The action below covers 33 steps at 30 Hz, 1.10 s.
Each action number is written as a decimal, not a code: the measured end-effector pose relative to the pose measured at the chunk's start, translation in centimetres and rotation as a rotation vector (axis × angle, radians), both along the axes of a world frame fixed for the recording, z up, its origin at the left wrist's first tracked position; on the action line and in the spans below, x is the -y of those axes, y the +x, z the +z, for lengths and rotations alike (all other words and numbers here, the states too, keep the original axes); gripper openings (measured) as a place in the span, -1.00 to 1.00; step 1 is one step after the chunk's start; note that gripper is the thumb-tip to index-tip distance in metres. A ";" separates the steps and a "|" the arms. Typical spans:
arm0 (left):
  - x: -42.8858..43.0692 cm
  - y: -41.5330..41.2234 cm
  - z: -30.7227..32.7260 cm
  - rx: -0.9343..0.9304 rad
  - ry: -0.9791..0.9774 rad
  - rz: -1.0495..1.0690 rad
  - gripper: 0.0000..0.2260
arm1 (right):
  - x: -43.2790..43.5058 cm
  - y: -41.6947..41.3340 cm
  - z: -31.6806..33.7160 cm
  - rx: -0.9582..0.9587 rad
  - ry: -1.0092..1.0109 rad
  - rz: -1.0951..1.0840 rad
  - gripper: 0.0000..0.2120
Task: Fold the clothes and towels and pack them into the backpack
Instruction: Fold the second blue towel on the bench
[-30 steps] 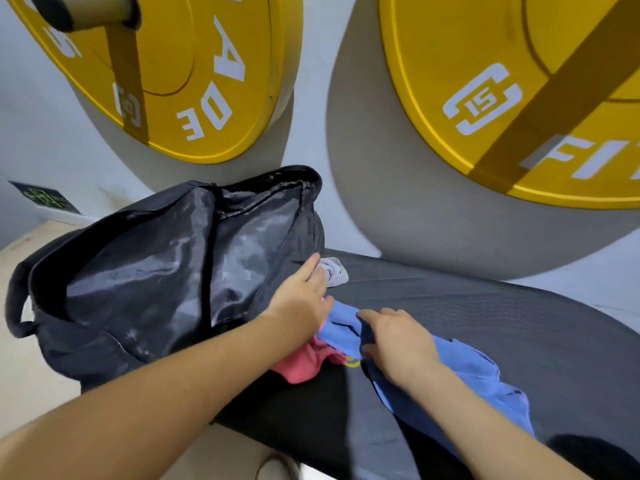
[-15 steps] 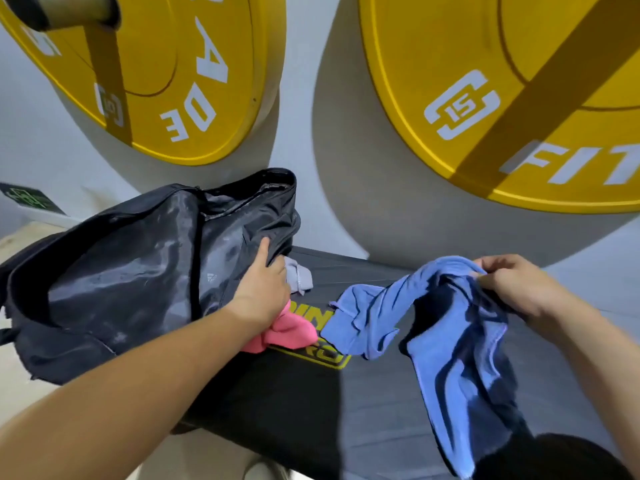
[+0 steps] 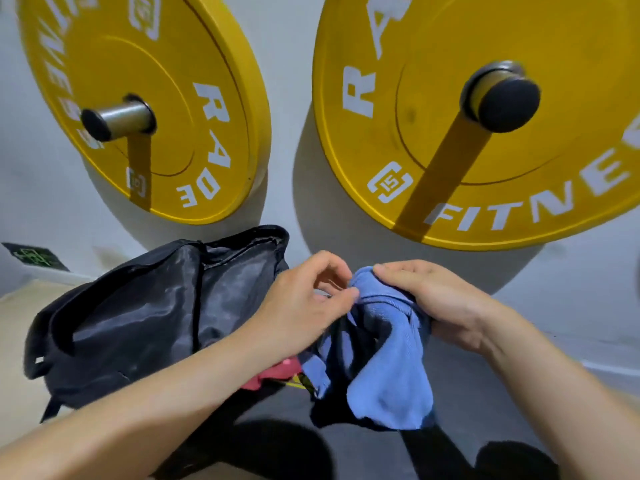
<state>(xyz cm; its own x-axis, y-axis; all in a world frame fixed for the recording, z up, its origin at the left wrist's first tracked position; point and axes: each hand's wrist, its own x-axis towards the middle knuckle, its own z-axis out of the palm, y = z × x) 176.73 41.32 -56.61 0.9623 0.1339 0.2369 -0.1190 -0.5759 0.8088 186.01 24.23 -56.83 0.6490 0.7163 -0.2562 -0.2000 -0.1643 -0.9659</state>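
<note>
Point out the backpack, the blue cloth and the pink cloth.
backpack (image 3: 138, 313): head view, shiny front panel.
blue cloth (image 3: 391, 386): head view, hanging lower fold.
pink cloth (image 3: 270, 374): head view, visible edge beside backpack.

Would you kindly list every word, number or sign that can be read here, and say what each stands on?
"RADE": white, on the left yellow plate; its other letters and logos are blurred or cut off.
"RA" and "FITNE" (cut by the frame edge): white, on the right yellow plate.
"15": inside the white logo on the right yellow plate.
Green wall sign: too blurred to read.
Yellow print on the bench: mostly hidden, unreadable.
</note>
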 end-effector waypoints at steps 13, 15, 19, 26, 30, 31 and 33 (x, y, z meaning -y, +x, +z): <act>5.6 -11.0 9.2 0.058 -0.250 0.013 -0.93 | 6.3 -9.7 9.2 0.401 0.050 0.078 -0.83; 7.6 -12.2 8.7 0.079 -0.122 0.008 -0.84 | 7.3 -11.3 10.4 0.445 0.040 0.064 -0.78; 10.0 -13.9 9.4 0.267 -0.137 0.113 -0.94 | 9.6 -14.2 12.7 0.593 -0.025 0.050 -0.74; 11.6 -17.3 12.9 0.101 -0.446 -0.124 -0.90 | 13.3 -18.5 15.3 0.831 -0.087 0.080 -0.49; 12.9 -19.6 16.9 0.082 -0.298 -0.198 -0.90 | 15.7 -19.9 16.5 0.829 0.084 -0.023 -0.62; 12.7 -20.1 17.6 0.048 -0.233 -0.218 -0.92 | 16.7 -19.9 16.8 0.818 0.085 -0.028 -0.65; 11.7 -21.3 18.5 -0.070 -0.073 -0.263 -0.87 | 18.8 -19.8 17.4 0.848 0.038 -0.038 -0.71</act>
